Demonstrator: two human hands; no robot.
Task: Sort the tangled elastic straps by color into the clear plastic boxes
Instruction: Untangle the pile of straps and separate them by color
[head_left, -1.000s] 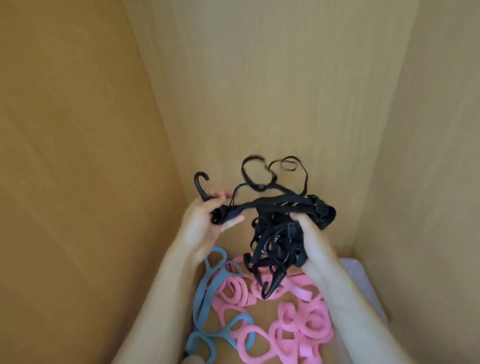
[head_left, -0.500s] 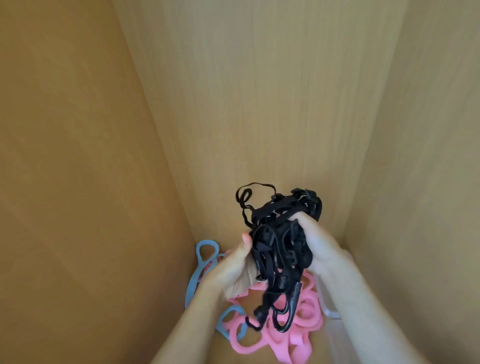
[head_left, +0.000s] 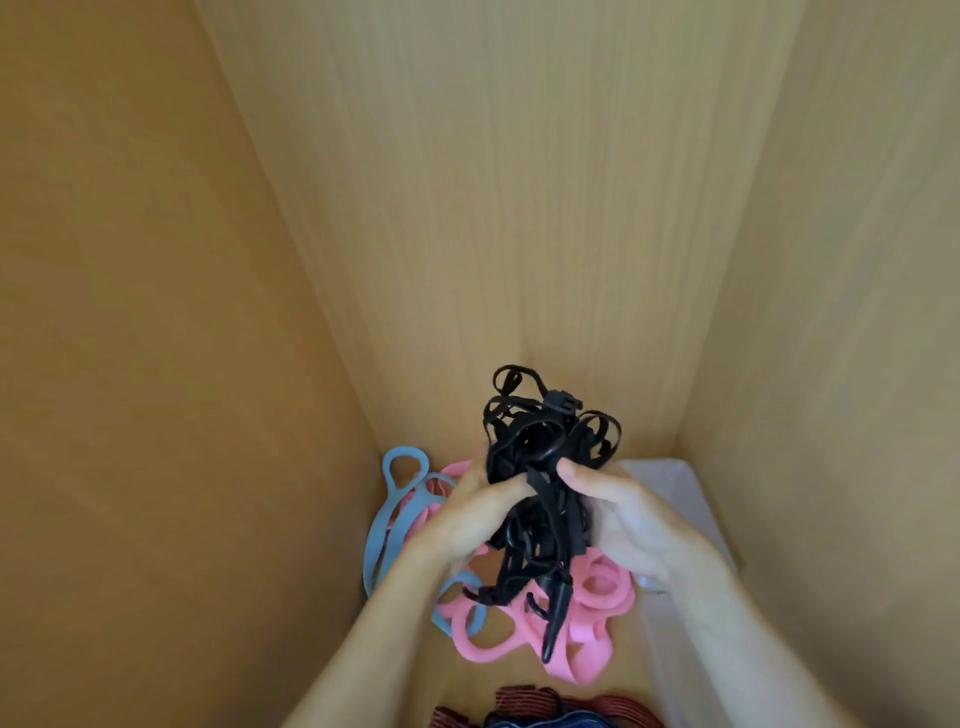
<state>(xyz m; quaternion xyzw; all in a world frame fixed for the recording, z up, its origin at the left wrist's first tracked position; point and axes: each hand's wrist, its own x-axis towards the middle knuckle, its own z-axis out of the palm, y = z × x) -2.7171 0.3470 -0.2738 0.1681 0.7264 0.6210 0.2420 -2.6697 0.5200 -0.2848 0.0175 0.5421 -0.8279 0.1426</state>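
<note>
Black straps: bunched into one wad and held above the pile, probably so no loop drags other colours along.
Left hand: fingers curled round the wad's left side.
Right hand: thumb and fingers clamp its right side.
Pile: pink straps and blue strap lie loose on the shelf floor.
Box: clear, behind the right hand; contents hidden.
Red straps: near edge; boxed or not, cannot tell.

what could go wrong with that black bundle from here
The hook dangling from the black strap bundle hangs over the pink straps and could snag one. Loose loops stick out above the left hand and right hand, so part may slip from the grip before reaching the clear box.
</note>
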